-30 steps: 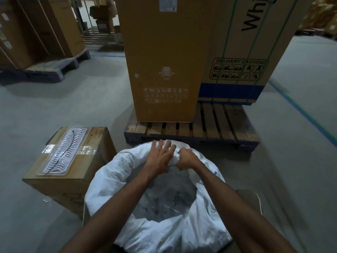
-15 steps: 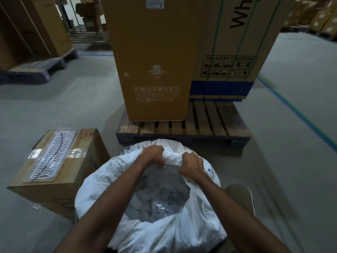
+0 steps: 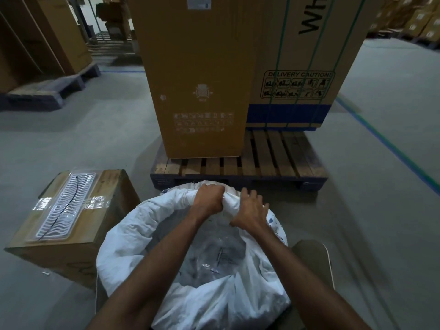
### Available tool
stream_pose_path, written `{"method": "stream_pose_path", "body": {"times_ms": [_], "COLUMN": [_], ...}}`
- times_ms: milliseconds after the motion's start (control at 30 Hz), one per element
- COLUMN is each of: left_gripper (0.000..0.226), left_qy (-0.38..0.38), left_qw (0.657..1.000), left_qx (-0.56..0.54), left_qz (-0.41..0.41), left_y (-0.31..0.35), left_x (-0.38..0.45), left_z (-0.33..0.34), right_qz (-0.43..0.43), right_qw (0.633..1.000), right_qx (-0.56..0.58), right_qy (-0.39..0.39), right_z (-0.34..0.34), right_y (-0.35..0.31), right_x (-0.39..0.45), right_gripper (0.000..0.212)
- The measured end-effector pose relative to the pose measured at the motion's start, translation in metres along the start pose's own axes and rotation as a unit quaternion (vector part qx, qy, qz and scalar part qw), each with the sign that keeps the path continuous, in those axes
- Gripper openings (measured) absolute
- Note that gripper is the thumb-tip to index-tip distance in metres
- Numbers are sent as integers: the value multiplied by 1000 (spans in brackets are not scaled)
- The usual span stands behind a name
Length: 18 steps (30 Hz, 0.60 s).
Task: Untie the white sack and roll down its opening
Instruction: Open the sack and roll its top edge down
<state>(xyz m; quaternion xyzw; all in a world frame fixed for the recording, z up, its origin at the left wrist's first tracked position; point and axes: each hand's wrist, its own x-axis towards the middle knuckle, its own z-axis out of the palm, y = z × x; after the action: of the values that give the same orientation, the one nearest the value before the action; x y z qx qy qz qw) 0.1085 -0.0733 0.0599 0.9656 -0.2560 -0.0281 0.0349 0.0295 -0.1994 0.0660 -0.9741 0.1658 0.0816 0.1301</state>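
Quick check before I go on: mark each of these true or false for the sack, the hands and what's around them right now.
1. The sack is open at the top. True.
2. The left hand grips the far rim. True.
3. The right hand hangs clear of the sack. False: it rests on the rim beside the left hand.
4. The small box stands right of the sack. False: it is to the left.
5. A pallet carrying tall boxes lies beyond the sack. True.
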Motion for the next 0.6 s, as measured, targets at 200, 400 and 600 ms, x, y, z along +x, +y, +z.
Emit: {"method": "stream_pose_path", "body": {"times_ms": [200,400,600], "left_gripper": [46,80,30], "left_qy": [-126,64,-52], "left_qw": [991,977,994], "left_qx": [-34,75,43], "left_qz": [-1,191,92], "left_y": [-5,17,31], "left_x": [14,3,12], "left_z": [-5,8,7], "right_qz": [126,70,80], "right_qw": [976,914,958], "right_qx": [165,324,244], "right_qy": [-72,-236,-127], "right_z": [-1,-40,-19], "right_y": [23,24,31], "right_x": [-10,7,-4], "right_gripper": [62,58,75]}}
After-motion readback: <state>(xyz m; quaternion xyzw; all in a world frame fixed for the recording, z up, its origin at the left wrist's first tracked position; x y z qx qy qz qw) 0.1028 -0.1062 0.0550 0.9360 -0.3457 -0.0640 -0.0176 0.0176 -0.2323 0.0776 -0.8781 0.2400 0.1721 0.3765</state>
